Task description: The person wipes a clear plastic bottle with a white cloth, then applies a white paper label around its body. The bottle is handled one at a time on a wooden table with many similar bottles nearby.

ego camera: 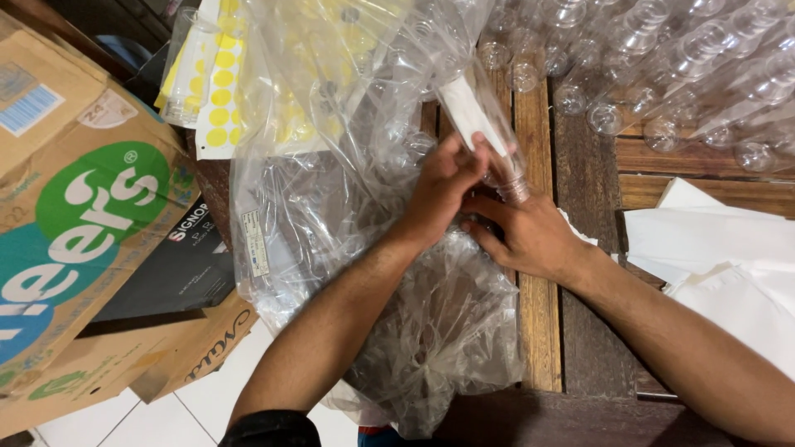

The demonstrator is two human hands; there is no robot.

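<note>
Nearest, at the table's front edge: a large crinkled clear plastic bag (447, 331) spilling over the wooden table (538, 331) toward the tiled floor (166, 414); likely to slide off if tugged, being slick and half unsupported. Just above it, both hands meeting on one clear plastic bottle (489, 132) lying tilted, neck toward the person. Right hand (530, 236) curled under and around the threaded neck, fingers closed on it; left hand (443, 186) pressed on the bottle's side, fingertips pinching at a white label (468, 116) on it. Risk here, as a judgement: thin wall denting under too firm a squeeze, or the label going on creased or crooked with the bottle free to roll. To the right, white sheets (712, 248) near the forearm, easily brushed off the table. To the left, cardboard boxes (83, 207) and yellow round sticker sheets (219, 91). Farthest, a heap of empty clear bottles (662, 74), loose and apt to roll if knocked.
</note>
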